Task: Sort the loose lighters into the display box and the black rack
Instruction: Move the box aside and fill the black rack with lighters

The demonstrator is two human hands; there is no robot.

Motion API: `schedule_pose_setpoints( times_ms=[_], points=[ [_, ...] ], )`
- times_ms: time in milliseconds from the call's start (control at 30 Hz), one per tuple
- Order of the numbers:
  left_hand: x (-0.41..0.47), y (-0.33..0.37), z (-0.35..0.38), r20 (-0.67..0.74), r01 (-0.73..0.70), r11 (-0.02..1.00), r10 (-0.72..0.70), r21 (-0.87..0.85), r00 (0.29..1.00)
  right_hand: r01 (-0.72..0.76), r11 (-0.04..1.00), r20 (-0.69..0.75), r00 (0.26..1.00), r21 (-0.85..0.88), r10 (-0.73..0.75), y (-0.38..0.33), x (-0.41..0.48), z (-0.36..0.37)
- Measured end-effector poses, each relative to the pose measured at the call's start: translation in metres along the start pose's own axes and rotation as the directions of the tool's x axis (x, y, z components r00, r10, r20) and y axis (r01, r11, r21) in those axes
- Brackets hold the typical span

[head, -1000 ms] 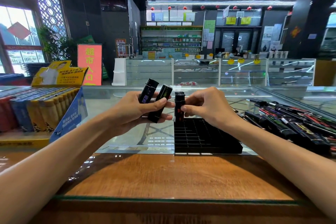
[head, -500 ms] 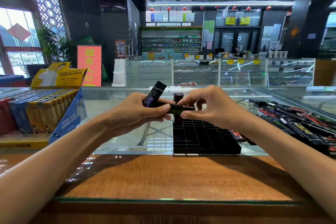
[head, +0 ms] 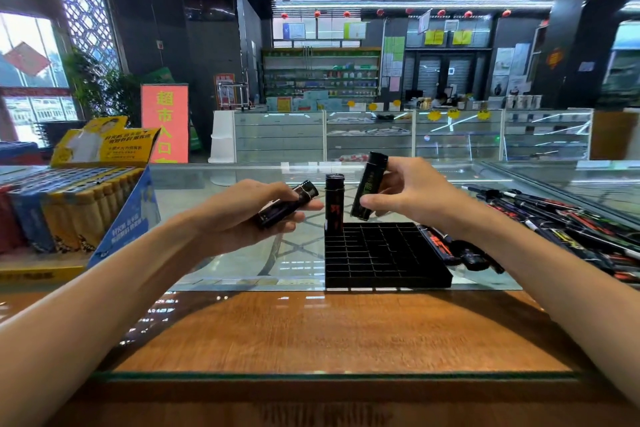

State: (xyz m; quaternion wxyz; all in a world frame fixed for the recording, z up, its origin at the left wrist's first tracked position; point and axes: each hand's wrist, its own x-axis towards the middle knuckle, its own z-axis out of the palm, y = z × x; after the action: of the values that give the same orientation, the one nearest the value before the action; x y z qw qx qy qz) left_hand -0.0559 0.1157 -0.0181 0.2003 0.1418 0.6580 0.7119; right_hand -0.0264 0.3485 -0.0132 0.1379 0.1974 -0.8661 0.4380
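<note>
Lighter w/ green print [head: 369,185] pinched tilted in right hand [head: 408,194] over black rack [head: 384,256], prob. for slot nxt to upright lighter [head: 334,204]; left hand [head: 249,215] grips spare lighter [head: 287,206].

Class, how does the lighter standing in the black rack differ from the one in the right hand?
The rack lighter stands upright in the black rack; the held lighter tilts in the right hand, in no slot. The rack lighter has red print, the held lighter green. Both are black.
</note>
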Motion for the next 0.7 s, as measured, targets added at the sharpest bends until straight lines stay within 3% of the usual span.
schedule_pose_setpoints(
  times_ms=[100,200,367,700],
  points=[
    [-0.002,0.001,-0.001,0.017,-0.009,1.000,0.009,0.005,1.000,-0.023,0.999,-0.022,0.999,0.029,0.024,0.005,0.003,0.001],
    [-0.004,0.001,-0.003,0.030,-0.024,0.998,0.022,0.058,0.999,0.007,0.998,-0.054,0.999,-0.055,-0.010,0.009,0.006,0.001],
    [-0.005,-0.001,-0.007,-0.032,-0.050,0.989,0.054,0.137,0.998,0.061,0.992,-0.041,0.997,-0.107,-0.066,0.013,0.010,0.007],
    [-0.005,-0.001,-0.004,0.045,-0.124,0.990,0.121,0.073,0.992,0.102,0.932,0.004,0.994,-0.349,-0.107,0.020,0.019,0.023]
  ],
)
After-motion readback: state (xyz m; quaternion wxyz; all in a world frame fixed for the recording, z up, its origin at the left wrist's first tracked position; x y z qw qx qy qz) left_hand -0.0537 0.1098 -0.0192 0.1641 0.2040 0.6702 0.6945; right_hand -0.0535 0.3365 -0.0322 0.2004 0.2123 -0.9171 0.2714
